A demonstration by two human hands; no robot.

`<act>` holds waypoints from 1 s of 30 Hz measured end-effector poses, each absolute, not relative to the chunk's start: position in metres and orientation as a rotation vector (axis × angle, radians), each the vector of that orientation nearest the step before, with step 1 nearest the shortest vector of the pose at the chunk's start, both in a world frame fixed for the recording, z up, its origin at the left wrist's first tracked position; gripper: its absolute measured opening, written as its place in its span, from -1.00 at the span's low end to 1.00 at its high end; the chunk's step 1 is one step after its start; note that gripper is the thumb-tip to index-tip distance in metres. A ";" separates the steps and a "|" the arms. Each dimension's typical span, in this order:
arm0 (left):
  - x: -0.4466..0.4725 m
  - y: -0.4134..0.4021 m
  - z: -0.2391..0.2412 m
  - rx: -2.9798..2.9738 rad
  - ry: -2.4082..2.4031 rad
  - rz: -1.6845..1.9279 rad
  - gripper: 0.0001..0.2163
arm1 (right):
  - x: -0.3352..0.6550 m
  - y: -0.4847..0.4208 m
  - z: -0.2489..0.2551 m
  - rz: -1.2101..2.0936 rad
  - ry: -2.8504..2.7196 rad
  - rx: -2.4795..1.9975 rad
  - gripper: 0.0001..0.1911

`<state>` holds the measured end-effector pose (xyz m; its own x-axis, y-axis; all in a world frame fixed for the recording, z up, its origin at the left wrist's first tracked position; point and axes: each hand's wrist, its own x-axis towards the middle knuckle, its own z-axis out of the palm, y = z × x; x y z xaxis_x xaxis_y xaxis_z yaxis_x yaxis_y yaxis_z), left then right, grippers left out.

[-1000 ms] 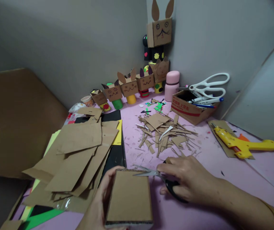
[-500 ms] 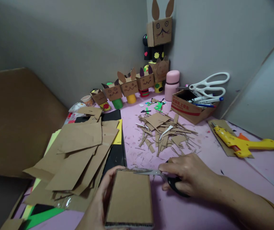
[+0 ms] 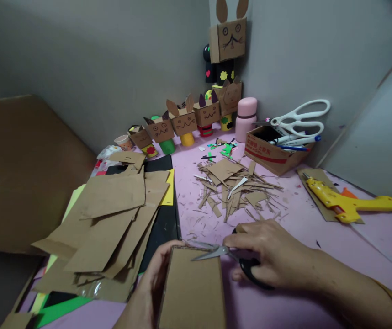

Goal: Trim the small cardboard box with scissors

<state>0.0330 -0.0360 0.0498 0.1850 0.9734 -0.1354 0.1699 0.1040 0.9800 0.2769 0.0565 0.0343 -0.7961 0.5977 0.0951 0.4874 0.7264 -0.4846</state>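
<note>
At the bottom middle, my left hand [image 3: 158, 269] grips a small brown cardboard box [image 3: 193, 290] by its left side; the thumb lies along the far left corner and the other fingers are hidden. My right hand [image 3: 261, 251] is closed round the black handles of a pair of scissors [image 3: 219, 251]. Their blades are parted at the box's far edge, one lying over the top face and the other beyond the edge. Past the hands lies a heap of cardboard scraps [image 3: 237, 187] with thin trimmed strips.
Cardboard sheets [image 3: 107, 233] are stacked at left beside a large cardboard panel [image 3: 28, 173]. A yellow glue gun [image 3: 350, 201] lies at right. Behind stand a pen box [image 3: 267, 153] with white scissors [image 3: 299, 119], a pink flask [image 3: 246, 119] and several cardboard animal figures [image 3: 182, 122].
The scissor blades have opened wider, and one now lies across the box's top face. The box has shifted slightly right and toward me.
</note>
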 end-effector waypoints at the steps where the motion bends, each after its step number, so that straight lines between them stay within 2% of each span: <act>1: 0.034 -0.036 0.050 1.319 1.217 0.897 -0.29 | 0.277 0.056 0.034 0.661 -2.678 -0.856 -0.73; 18: 0.038 -0.038 0.050 1.209 1.289 0.956 -0.22 | 0.277 0.056 0.033 0.618 -2.589 -0.817 -0.73; 30: 0.033 -0.037 0.048 1.268 1.197 0.874 -0.26 | 0.278 0.056 0.028 0.581 -2.533 -0.769 -0.81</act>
